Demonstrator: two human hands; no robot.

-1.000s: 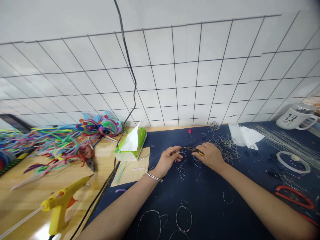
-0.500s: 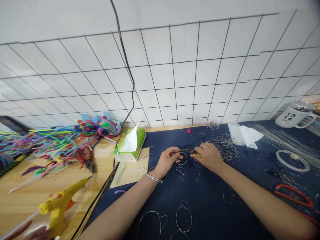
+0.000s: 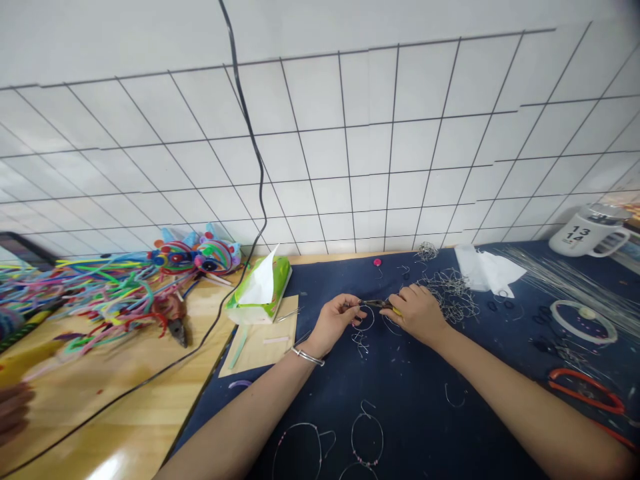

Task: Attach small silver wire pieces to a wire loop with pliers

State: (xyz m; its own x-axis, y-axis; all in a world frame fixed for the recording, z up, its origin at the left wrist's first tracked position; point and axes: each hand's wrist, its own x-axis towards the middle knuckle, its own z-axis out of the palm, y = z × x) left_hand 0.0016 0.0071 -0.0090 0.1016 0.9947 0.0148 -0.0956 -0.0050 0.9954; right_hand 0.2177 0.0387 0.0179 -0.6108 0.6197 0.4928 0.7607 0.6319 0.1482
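Note:
My left hand (image 3: 339,321) pinches a thin wire ring (image 3: 373,319) that hangs below its fingertips over the dark blue cloth (image 3: 415,413). From the right, my right hand (image 3: 416,311) is closed round a pair of pliers (image 3: 384,305) with yellow on the handles. The pliers' jaws reach to the wire at my left fingertips; whether they grip it is too small to tell. Bits of bent wire (image 3: 360,345) lie just under my hands. Nearer me are beaded wire loops (image 3: 367,440) with small pink beads.
Tangled wire (image 3: 453,297) and long straight wires (image 3: 565,283) lie right, with a white mug (image 3: 590,230) and orange-handled tool (image 3: 587,390). Left are a tissue pack (image 3: 263,290), pipe cleaners (image 3: 110,287), black cord (image 3: 150,380) and another person's hand (image 3: 15,410) with a yellow glue gun (image 3: 23,360).
The other person's hand has drawn the yellow glue gun toward the left edge, and the black cord has swung across the wooden table. My hands look almost unmoved.

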